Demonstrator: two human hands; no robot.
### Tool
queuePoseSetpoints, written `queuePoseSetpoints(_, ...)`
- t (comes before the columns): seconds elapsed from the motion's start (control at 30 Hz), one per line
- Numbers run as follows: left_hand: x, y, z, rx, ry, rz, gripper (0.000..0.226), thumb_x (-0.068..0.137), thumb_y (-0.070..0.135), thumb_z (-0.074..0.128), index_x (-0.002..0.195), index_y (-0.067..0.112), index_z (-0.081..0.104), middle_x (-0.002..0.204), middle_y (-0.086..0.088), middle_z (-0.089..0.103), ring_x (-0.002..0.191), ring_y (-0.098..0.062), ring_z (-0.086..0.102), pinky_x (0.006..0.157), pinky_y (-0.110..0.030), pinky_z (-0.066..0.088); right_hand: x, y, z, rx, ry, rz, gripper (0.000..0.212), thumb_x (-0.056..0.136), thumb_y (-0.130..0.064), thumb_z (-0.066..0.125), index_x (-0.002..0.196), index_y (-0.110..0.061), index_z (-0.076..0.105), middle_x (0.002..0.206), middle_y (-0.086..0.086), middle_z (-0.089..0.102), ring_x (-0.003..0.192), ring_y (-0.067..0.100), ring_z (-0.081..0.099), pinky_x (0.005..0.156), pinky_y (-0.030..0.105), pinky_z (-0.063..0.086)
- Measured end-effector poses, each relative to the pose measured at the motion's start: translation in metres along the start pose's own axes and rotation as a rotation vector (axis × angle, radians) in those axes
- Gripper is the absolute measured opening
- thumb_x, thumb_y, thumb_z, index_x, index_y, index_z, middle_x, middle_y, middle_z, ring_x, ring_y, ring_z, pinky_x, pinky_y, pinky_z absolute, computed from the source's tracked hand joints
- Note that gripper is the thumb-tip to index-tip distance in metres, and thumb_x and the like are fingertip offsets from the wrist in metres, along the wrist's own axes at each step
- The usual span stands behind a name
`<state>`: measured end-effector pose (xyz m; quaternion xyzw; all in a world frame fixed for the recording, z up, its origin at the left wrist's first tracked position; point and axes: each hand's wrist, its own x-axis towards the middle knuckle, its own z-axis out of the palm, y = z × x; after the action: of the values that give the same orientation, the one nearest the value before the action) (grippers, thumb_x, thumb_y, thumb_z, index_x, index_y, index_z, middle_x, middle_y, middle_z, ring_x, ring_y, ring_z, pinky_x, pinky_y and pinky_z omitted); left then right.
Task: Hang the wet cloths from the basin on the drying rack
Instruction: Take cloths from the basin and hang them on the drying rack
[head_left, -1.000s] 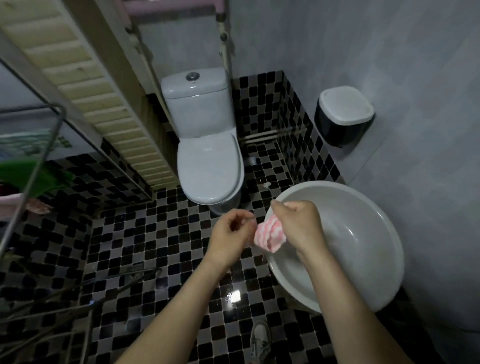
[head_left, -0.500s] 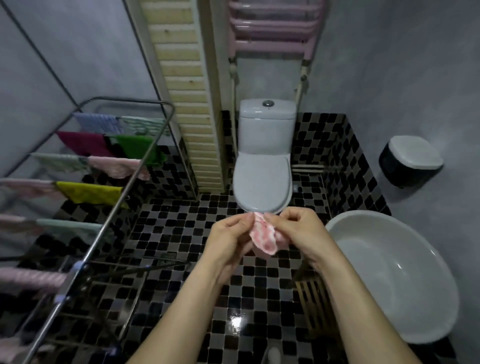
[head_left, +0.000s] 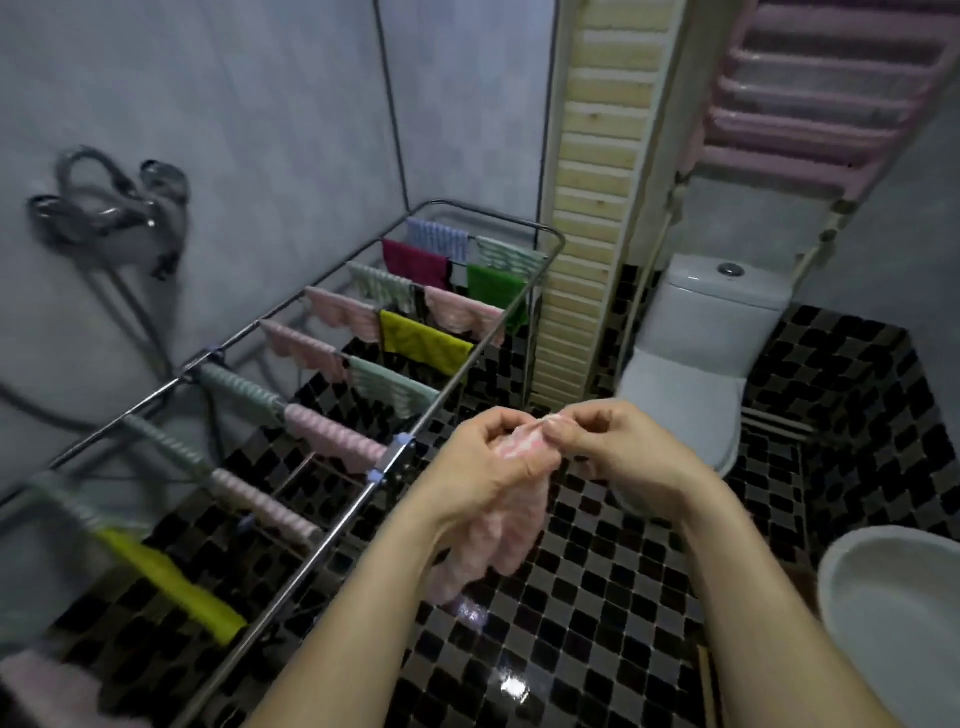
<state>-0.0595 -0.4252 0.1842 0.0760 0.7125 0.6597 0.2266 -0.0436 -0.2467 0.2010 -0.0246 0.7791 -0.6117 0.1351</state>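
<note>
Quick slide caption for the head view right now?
Left hand and right hand pinch the top edge of a pink cloth beside the cloth-laden drying rack; white basin at lower right.

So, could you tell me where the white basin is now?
The white basin is at the head view's lower right edge, below and right of the right hand, nearer than the toilet.

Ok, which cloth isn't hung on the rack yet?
The pink cloth held by the left hand and right hand; every other cloth drapes over a drying rack rail.

No legible text, labels or numbers anywhere.
</note>
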Motion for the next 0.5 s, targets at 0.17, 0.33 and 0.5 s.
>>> queuePoseSetpoints(0.17,-0.029,-0.005,-0.066,0.258,0.048,-0.068,0.034,0.073,0.003,0.079,0.099,0.019,0.063,0.079,-0.010,0.062,0.071,-0.017,0.058,0.072,-0.037,0.053,0.031,-0.023,0.050,0.293,-0.091,0.057,0.027,0.102,-0.027,0.048,0.084,-0.007,0.052,0.066,0.000,0.052,0.062,0.008,0.056,0.069,0.033,0.057)
queuePoseSetpoints(0.33,-0.071,-0.024,-0.122,0.277,0.266,-0.086,0.014,0.085,0.000,0.059,0.094,0.010,0.064,0.071,-0.003,0.061,0.063,-0.012,0.055,0.065,-0.029,0.047,0.066,-0.039,0.099,0.145,0.031,-0.029,0.041,0.101,-0.032,0.047,0.063,-0.019,0.043,0.062,-0.003,0.039,0.060,0.010,0.044,0.066,0.031,0.049)
queuePoseSetpoints(0.5,-0.099,-0.033,-0.145,0.118,0.686,-0.019,0.019,0.088,0.000,0.052,0.080,0.015,0.060,0.061,-0.004,0.051,0.053,-0.013,0.046,0.055,-0.026,0.037,0.095,-0.055,0.129,0.093,-0.031,-0.161,0.034,0.102,-0.033,0.044,0.077,-0.012,0.055,0.074,0.000,0.048,0.071,0.011,0.052,0.064,0.027,0.054)
